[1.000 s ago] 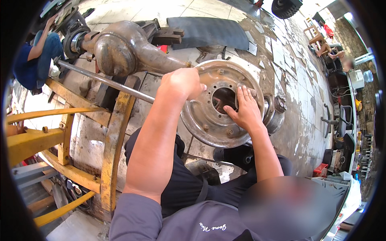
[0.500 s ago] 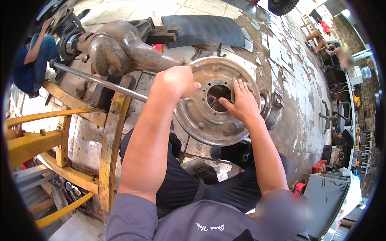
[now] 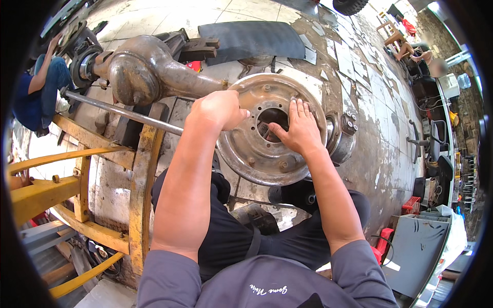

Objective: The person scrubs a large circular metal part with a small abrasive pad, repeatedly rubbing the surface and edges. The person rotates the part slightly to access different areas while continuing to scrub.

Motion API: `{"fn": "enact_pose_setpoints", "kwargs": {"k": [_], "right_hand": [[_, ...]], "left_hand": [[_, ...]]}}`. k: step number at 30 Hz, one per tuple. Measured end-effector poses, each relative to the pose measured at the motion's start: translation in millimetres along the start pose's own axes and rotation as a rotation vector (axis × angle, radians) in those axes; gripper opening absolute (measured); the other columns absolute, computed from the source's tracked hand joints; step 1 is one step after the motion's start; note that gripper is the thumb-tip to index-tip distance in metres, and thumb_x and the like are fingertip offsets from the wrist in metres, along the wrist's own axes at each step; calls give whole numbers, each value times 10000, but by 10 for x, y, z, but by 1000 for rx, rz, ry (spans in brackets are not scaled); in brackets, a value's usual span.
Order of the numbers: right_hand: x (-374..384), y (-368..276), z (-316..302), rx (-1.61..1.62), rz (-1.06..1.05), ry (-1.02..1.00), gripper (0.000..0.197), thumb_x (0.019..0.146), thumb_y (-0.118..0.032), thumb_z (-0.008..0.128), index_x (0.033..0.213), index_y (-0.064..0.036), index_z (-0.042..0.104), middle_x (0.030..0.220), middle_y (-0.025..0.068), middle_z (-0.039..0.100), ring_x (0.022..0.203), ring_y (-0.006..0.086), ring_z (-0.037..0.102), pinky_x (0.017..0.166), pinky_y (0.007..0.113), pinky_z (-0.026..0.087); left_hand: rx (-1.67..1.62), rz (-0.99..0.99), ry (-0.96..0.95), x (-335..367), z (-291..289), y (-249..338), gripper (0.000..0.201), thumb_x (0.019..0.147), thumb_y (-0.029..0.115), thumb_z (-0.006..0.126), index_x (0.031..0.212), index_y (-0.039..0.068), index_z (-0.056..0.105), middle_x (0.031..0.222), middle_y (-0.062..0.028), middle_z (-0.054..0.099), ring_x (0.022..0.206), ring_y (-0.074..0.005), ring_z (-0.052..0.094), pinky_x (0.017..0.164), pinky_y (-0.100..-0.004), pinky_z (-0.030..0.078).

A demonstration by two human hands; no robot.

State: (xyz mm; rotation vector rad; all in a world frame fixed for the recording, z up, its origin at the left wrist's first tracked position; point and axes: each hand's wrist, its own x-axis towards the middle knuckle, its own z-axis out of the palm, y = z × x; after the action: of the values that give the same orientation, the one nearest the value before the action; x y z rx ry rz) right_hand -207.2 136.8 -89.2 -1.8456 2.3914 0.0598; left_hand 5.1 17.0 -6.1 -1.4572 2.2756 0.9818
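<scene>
A round, rust-brown metal disc (image 3: 251, 151) with a raised rim is tilted in front of me, and small bolt holes ring its large centre hole. Flat on its face, just right of that hole, lies my right hand (image 3: 300, 126) with the fingers stretched out and the thumb apart. My left hand (image 3: 215, 108) is closed at the disc's upper left rim; its curled fingers are hidden, so what they grip does not show. Behind that hand stretches a greasy brown axle housing (image 3: 136, 69) with a bulging middle. A long steel rod (image 3: 123, 114) runs behind my left forearm.
A yellow metal frame (image 3: 143, 195) stands at my left. Beyond the disc lies a dark ribbed mat (image 3: 251, 41). A cylindrical metal part (image 3: 341, 138) sits right of the disc. Another person (image 3: 38, 90) crouches far left. A grey cabinet (image 3: 418, 251) stands at the lower right.
The whole view has shifted slightly, so the disc and both hands appear a little farther left. Both hands keep nearly the same places on the disc.
</scene>
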Motion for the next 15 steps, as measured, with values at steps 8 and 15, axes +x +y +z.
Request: {"fn": "enact_pose_setpoints", "kwargs": {"k": [8,15], "right_hand": [[-84,58,67,20,-7,62,1012,925,-667,548,1540,84,262,1593,293,300,1501,411,270,1236,470,216],[-247,-109,33,8,54,2,965,956,-632,525,1540,88,259,1590,299,299,1500,424,267,1227,489,226]], "left_hand": [[-25,43,21,-5,-53,-28,624,945,378,651,1451,42,508,1332,-204,637,1254,-323,601,1057,-411,465],[6,17,21,13,-17,-31,609,948,375,644,1454,63,513,1340,-196,635,1256,-328,598,1061,-417,458]]}}
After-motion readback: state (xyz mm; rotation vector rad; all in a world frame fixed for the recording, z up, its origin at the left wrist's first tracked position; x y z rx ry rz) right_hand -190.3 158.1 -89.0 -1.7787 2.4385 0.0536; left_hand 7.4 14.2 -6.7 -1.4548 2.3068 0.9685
